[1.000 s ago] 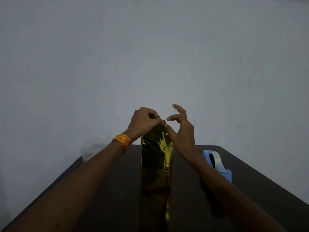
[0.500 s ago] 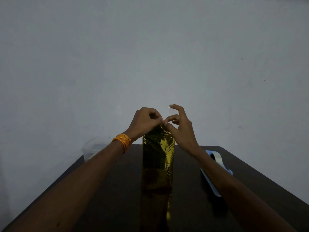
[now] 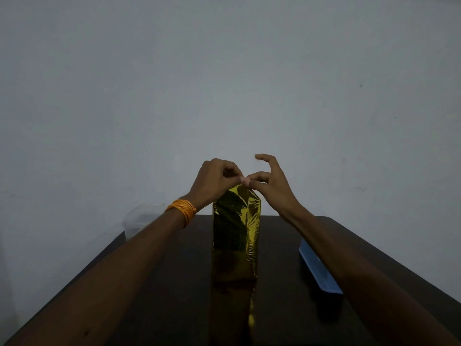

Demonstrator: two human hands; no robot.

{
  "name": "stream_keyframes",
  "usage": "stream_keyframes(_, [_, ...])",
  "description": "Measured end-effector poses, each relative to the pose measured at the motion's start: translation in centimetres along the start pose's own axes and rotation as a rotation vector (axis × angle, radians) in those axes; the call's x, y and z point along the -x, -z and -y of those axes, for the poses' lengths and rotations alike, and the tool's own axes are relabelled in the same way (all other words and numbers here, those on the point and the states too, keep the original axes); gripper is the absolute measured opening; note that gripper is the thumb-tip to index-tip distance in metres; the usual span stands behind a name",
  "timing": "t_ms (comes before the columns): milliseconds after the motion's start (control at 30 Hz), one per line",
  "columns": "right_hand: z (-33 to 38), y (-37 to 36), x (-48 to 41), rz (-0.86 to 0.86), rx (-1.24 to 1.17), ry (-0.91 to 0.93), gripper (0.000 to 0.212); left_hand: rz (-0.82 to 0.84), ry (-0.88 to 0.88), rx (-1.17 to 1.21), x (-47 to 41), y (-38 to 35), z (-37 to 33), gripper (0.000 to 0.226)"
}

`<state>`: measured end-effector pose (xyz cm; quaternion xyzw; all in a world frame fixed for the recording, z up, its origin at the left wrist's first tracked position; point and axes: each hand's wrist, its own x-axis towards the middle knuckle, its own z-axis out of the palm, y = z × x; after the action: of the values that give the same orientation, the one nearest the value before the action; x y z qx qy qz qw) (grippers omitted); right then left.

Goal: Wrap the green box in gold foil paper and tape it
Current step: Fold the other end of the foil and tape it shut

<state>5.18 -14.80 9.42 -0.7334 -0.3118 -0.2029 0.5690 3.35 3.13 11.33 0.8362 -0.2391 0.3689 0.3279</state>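
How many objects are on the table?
3: the wrapped box upright at centre, a clear tub at the far left corner, and a blue dispenser on the right, partly hidden by the right forearm. Others may be hidden.

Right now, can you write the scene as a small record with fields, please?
wrapped item: tall upright box covered in crinkled gold foil paper, standing on dark wooden table
hands: left hand and right hand both pinch the foil's top fold
right side: blue plastic tape dispenser, partly behind the right forearm
left edge: clear plastic container
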Motion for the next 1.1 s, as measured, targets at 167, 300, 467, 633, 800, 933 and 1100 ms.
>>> stream_keyframes(167, [0.0,0.6,0.1,0.011,-0.021,-0.07,0.058,-0.019,-0.031,-0.093,-0.1,-0.3,-0.1,0.013])
stream_keyframes(300, [-1.1,1.3,0.8,0.026,0.03,-0.131,0.058,-0.026,-0.02,-0.106,-0.1,-0.4,-0.1,0.011])
stream_keyframes(467, [-2.9,1.6,2.4,0.066,0.078,-0.145,0.044,-0.026,0.035,-0.08,-0.5,-1.1,0.0,0.011])
stream_keyframes(633, [-3.0,1.7,3.0,0.078,0.023,-0.138,0.05,0.039,0.108,-0.039,-1.3,-1.1,0.5,0.011])
stream_keyframes(800, [-3.9,2.0,3.5,0.06,-0.008,-0.153,0.059,0.152,0.196,-0.018,-2.3,-1.5,1.1,0.012])
stream_keyframes(933, [-4.4,2.3,3.6,0.064,-0.008,-0.148,0.057,0.254,0.298,0.045,-2.6,-1.7,2.2,0.011])
stream_keyframes(1100, [-5.0,2.4,3.5,0.057,0.004,-0.142,0.056,0.28,0.264,-0.019,-2.5,-2.3,2.5,0.009])
